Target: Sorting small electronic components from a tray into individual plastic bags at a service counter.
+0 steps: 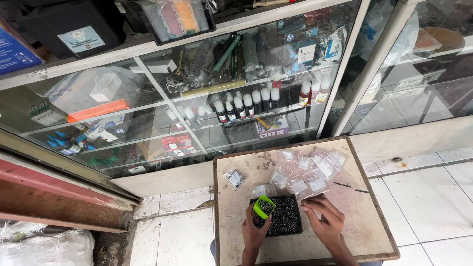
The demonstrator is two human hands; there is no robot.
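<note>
A small wooden table [231, 246] stands on the tiled floor [433, 197], and a shallow black tray [288, 219] full of small dark bits sits near its front edge, roughly at the middle. The left hand [253, 231] rests at the tray's left rim, its fingers closed around a small green cup [264, 206] tipped over the tray's left corner. The right hand [322, 216] lies just right of the tray, fingers loosely curled and pinched at a clear little bag [308, 194] by the tray's far right corner. Behind the tray, a heap of clear bags [310, 167] spreads toward the table's far right corner. One filled bag [235, 177] lies apart, behind and left of the tray. Left of the tray and right of the right hand the tabletop is bare up to its edges. Beyond the table's far edge stands a glass cabinet [197, 98] with bottles [246, 106] on its shelves.
</note>
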